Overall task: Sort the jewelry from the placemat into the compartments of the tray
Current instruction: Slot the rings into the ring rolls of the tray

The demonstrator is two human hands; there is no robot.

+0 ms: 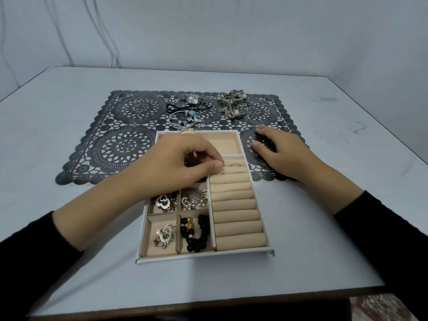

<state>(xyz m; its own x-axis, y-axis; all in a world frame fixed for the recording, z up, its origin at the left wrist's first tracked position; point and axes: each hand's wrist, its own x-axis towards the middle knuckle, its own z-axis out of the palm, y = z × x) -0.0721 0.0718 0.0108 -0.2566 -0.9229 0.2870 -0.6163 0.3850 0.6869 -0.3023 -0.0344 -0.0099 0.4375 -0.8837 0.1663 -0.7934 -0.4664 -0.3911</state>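
A white tray [206, 257] with beige compartments sits at the table's middle, overlapping the near edge of a dark lace placemat [125, 144]. My left hand [176, 163] hovers over the tray's top, thumb and curled fingers pinching a thin ring [221, 171] at the upper ring rolls. Another ring [234, 164] sits in those rolls. My right hand [280, 151] rests on the placemat beside the tray, holding nothing. On the mat lie a watch [193, 99], a chain pile [234, 104], bracelets [185, 117] and loose rings [136, 112].
Tray compartments hold heart earrings [162, 201], a pearl brooch [194, 200], more heart earrings [165, 232] and a black bead bracelet [196, 232]. A gold bangle [187, 131] lies at the tray's far rim. More rings [259, 110] lie at the mat's far right.
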